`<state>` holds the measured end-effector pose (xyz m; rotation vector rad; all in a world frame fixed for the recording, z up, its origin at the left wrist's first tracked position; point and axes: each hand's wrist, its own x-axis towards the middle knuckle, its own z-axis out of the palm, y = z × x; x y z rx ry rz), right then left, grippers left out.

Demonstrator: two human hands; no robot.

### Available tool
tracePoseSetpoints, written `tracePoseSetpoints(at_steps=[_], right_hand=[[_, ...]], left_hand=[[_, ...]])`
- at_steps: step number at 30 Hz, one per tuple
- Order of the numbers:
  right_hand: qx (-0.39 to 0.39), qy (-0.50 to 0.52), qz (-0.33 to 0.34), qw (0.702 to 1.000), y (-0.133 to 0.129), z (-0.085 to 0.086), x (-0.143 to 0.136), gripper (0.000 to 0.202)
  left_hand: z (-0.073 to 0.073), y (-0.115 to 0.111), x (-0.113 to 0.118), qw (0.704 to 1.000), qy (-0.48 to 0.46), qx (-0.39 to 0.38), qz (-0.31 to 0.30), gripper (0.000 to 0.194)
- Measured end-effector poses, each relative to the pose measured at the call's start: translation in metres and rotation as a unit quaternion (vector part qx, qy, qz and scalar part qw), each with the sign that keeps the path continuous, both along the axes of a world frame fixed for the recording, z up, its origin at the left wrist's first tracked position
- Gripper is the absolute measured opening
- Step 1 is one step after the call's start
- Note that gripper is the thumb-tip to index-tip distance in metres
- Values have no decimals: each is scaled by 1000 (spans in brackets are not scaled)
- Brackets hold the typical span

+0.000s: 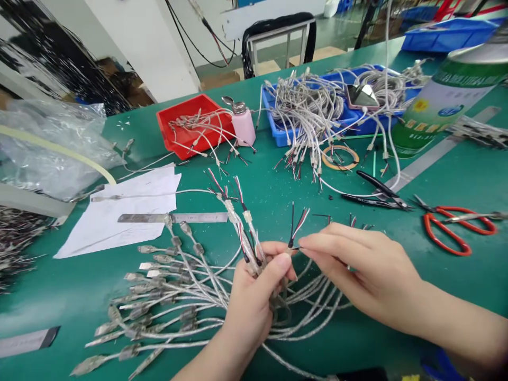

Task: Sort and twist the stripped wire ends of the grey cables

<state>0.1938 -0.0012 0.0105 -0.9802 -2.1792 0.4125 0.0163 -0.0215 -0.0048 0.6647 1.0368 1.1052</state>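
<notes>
Green work tabletop (47, 296) fills most of the frame, with a white pillar (138, 47) at the upper left. Across the lower left and centre spreads a batch of clear-jacketed, silver-braided cables (138, 307), plugs pointing left, apparently so the wired ends gather by the hands. At lower centre, the left hand (257, 286) closes around several of them, their white-sleeved ends (248, 217) sticking up over the palm; its thumb presses one more cable end against the fingers, seemingly to steady it while its black, white and red wires (292, 233) fan upward. Right of that, the right hand (365, 264) brings thumb and forefinger tips together on what looks like a thin dark strand (294, 248) at the fan's base; exactly how it is pinched is too small to tell. Upper centre, a red plastic tray (184, 152) and, farther right, blue plastic trays (283, 138) hold more cables, wired ends hanging over the near edges, probably for easy picking. Black-handled nippers (377, 182) and red-handled scissors (426, 227) lie at the right, likely within reach of the right hand, while a steel ruler (202, 217) partly overlaps white paper sheets (83, 233) left of centre.
</notes>
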Motion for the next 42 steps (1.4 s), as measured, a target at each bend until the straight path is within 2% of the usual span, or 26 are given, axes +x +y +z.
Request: tracePoseSetpoints(at_steps=[7,14,19,28,42], right_hand=[[12,-24,-7,1000,-1,0,2,17],[19,-22,-1,1000,-1,1,2,16],[-21,-15,11,1000,0,4,4,17],[-125,75,52,988,4,10,4,14],[-70,40,26,996,-2,11,4,15]], left_hand=[[2,2,1,1000,10,-3,2,23],[6,0,5,999,18,-12,35,20],[6,-1,5,999,15,-5,39,17],[-2,-1,-2,1000,-10,21,-4,16],[2,-1,-2,999,-38,20,1,9]])
